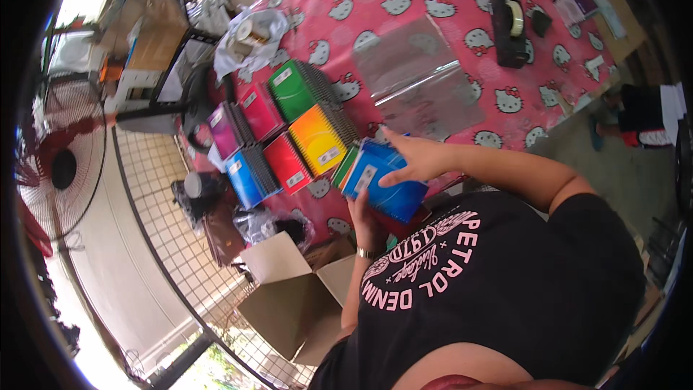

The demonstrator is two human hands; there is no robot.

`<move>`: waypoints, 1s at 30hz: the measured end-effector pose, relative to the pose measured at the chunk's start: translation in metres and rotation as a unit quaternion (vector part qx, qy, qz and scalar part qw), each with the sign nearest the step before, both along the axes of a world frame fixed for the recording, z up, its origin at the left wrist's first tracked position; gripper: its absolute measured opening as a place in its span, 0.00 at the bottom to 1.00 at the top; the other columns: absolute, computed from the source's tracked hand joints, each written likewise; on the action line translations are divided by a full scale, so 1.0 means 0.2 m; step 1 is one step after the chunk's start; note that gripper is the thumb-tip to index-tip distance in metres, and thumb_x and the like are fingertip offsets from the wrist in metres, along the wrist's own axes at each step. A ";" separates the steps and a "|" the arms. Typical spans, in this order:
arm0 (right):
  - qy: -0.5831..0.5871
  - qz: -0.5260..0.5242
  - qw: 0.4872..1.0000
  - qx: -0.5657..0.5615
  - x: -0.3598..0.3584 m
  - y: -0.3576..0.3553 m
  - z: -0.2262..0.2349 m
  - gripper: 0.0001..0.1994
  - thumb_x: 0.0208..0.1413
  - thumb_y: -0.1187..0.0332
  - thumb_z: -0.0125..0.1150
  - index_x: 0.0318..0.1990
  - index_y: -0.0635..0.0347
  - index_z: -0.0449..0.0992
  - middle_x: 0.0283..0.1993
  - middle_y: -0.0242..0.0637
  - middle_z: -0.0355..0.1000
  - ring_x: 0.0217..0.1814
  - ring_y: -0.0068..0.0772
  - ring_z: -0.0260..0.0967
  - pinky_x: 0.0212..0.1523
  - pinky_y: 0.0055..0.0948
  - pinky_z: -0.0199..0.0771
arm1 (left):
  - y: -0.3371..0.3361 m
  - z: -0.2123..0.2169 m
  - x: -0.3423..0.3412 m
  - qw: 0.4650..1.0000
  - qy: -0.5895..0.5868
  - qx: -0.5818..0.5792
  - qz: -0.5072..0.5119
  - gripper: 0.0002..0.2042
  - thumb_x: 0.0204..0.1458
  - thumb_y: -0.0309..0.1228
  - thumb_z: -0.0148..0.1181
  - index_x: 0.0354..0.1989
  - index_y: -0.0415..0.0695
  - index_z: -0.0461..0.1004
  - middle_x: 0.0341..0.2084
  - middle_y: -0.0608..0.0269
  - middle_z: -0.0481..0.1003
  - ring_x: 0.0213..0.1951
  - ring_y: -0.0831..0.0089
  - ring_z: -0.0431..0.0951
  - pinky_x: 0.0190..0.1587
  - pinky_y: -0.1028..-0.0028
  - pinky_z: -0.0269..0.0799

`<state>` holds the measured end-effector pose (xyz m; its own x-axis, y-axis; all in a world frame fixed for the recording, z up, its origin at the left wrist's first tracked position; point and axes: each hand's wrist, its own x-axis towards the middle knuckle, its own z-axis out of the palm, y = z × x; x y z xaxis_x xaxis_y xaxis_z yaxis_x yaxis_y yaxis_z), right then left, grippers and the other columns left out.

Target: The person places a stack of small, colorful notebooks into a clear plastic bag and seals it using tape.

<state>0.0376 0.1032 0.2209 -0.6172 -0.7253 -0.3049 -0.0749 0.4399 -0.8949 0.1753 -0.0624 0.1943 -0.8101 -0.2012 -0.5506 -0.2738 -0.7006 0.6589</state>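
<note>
Close to my body I hold a small bundle of notebooks, a blue notebook (393,191) facing up with green and orange edges showing beneath it. My left hand (363,218) grips the bundle's lower left edge, thumb on the cover. At the upper right side, my right hand (419,159) clasps it, thumb across the front and other fingers partly hidden. Just left on the table are stacks of spiral notebooks: green (294,94), pink (260,113), purple (225,130), yellow (316,141), red (287,164) and blue (247,179).
A clear plastic sheet (411,65) lies on the pink patterned tablecloth (397,22). Beyond it stands a black tape dispenser (507,40). An open cardboard box (281,310) is below the table edge, near my left arm. A fan (63,167) stands at far left.
</note>
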 end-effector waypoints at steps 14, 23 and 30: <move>0.220 -0.204 0.943 -0.143 -0.19 0.62 -0.89 0.42 0.32 0.68 0.77 0.57 0.55 0.57 0.57 0.40 0.60 0.66 0.50 0.58 0.62 0.41 0.63 | 0.40 -0.59 -0.74 0.878 0.199 -0.308 -0.307 0.46 0.31 0.16 0.68 0.65 0.44 0.52 0.62 0.57 0.59 0.63 0.66 0.60 0.65 0.66 0.56; 0.227 -0.204 0.938 -0.165 -0.25 0.57 -0.98 0.38 0.31 0.65 0.77 0.53 0.54 0.60 0.51 0.38 0.64 0.61 0.43 0.62 0.62 0.41 0.61 | 0.41 -0.66 -0.77 0.841 0.214 -0.380 -0.320 0.47 0.29 0.25 0.73 0.62 0.44 0.53 0.55 0.58 0.62 0.58 0.63 0.64 0.63 0.66 0.58; 0.306 -0.152 0.940 -0.011 -0.25 0.62 -1.03 0.45 0.33 0.55 0.76 0.59 0.58 0.57 0.65 0.41 0.57 0.73 0.45 0.48 0.74 0.46 0.37 | 0.42 -0.77 -0.81 0.757 0.243 -0.494 -0.352 0.42 0.30 0.29 0.76 0.58 0.41 0.59 0.53 0.57 0.63 0.57 0.64 0.66 0.60 0.68 0.62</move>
